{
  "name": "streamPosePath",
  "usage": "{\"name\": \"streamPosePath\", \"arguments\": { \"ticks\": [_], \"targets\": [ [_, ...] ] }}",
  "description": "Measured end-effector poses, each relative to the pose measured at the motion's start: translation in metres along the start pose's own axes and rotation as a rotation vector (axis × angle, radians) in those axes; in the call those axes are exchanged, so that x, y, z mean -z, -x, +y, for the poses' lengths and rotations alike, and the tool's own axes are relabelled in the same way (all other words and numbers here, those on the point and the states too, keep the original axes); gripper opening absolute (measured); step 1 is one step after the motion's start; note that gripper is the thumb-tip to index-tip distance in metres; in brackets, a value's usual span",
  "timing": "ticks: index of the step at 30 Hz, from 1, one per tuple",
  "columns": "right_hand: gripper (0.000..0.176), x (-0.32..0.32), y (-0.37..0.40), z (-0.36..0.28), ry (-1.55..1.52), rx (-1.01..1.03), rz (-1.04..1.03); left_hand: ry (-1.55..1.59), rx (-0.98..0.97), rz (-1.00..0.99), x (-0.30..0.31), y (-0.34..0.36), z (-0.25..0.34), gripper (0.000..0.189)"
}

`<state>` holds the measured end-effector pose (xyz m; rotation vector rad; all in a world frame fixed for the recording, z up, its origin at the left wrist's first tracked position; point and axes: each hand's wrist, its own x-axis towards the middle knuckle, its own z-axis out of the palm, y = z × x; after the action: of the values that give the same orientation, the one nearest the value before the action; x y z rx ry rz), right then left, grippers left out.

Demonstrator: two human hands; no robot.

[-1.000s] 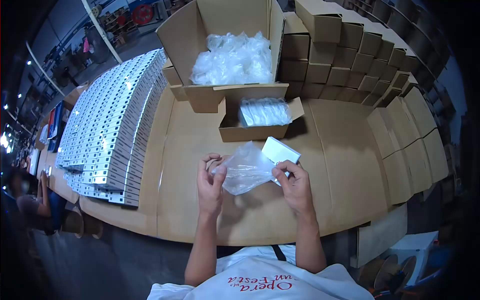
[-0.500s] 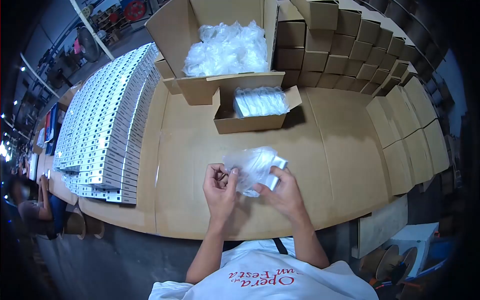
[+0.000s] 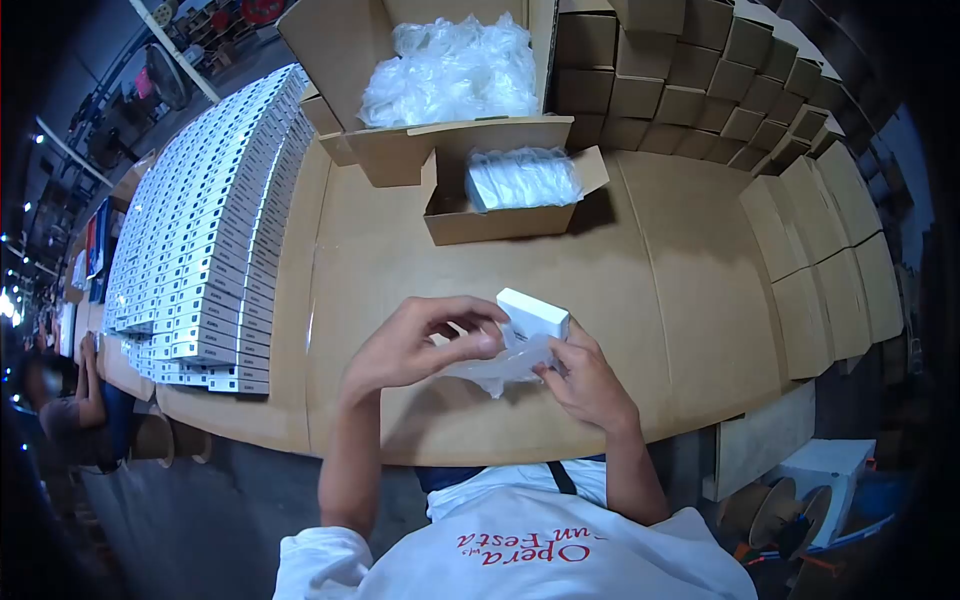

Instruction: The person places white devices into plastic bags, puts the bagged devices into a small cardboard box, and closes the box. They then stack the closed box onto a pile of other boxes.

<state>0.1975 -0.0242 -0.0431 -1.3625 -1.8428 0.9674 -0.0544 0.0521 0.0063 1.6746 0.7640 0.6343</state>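
A slim white box [image 3: 533, 312] stands tilted in front of me, its lower part against a clear plastic bag [image 3: 500, 368]. My right hand [image 3: 592, 382] grips the box's right end together with the bag, thumb in front. From the left, my left hand [image 3: 425, 342] reaches over with bent fingers, and its fingertips meet the bag's edge close to the box. How far the box sits inside the bag is partly hidden. Behind them, an open small carton [image 3: 500, 228] holds several plastic-wrapped white boxes [image 3: 523, 180].
A large open carton [image 3: 380, 165] full of clear plastic bags [image 3: 450, 75] stands at the back. Tall stacks of white boxes [image 3: 200, 240] line the left side. Brown cartons [image 3: 660, 90] are piled back right, more cartons [image 3: 835, 260] at the right edge. Another person [image 3: 75, 405] sits far left.
The box now shows upright above the bag, which has dropped lower. My left hand has moved left and up, turning over towards the box. The view has tilted slightly down.
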Motion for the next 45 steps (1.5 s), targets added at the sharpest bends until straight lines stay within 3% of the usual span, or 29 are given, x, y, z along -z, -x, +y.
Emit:
{"name": "streamPosePath", "arguments": {
  "ticks": [2, 5, 9, 21, 27, 30, 33, 36, 39, 42, 45],
  "targets": [
    [0.027, 0.003, -0.003, -0.003, 0.017, 0.067, 0.014, -0.201, 0.026, -0.166, 0.001, -0.009, 0.019, 0.029],
    [0.024, 0.007, -0.005, -0.009, 0.018, 0.095, 0.001, -0.284, -0.069, -0.185, 0.000, -0.013, 0.012, 0.023],
    [0.022, 0.009, -0.005, -0.015, 0.003, 0.103, 0.020, -0.202, 0.026, -0.143, -0.007, -0.012, 0.008, 0.027],
    [0.026, 0.011, -0.005, -0.012, 0.040, 0.056, -0.001, -0.325, -0.114, -0.092, -0.011, -0.008, 0.022, 0.029],
    [0.023, 0.009, -0.001, -0.003, 0.057, 0.016, -0.004, -0.335, -0.250, -0.063, -0.015, -0.007, 0.013, 0.019],
    [0.021, 0.006, 0.000, -0.001, 0.007, 0.041, 0.010, -0.337, -0.125, -0.023, -0.020, -0.006, 0.023, 0.013],
    [0.019, 0.012, 0.002, -0.005, 0.022, 0.009, -0.054, -0.300, -0.036, 0.158, -0.022, -0.009, 0.014, 0.011],
    [0.021, 0.017, 0.008, 0.009, -0.089, 0.027, -0.131, -0.447, -0.085, 0.223, -0.017, -0.014, 0.012, 0.011],
    [0.026, 0.024, 0.015, 0.012, -0.319, -0.184, -0.304, -0.495, -0.113, 0.232, -0.009, -0.016, 0.005, 0.010],
    [0.031, 0.021, 0.016, 0.023, -0.258, -0.134, -0.317, -0.436, -0.059, 0.254, -0.010, -0.016, 0.007, 0.012],
    [0.035, 0.020, 0.015, 0.017, -0.500, -0.270, -0.340, -0.468, -0.103, 0.287, -0.005, -0.017, 0.008, 0.010]
  ]
}}
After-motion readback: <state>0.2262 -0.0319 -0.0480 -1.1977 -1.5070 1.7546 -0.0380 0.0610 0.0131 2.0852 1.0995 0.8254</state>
